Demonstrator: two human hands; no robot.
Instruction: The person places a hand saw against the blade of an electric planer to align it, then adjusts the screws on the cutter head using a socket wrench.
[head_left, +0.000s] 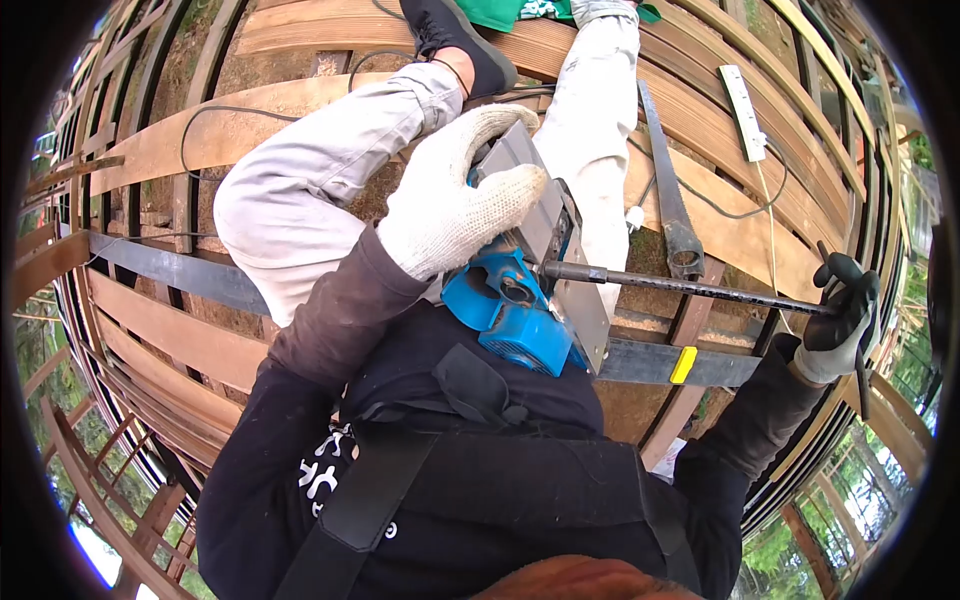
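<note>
open slat gaps around knee

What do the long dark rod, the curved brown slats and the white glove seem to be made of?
The long dark rod looks like steel: dull grey-black, thin, straight, with a ridged surface. The curved brown slats look like sawn wood, with visible grain and a matt reddish stain. The white glove on the left hand seems knitted cotton, judging by its ribbed weave; it rests on a blue and grey power tool.
</note>
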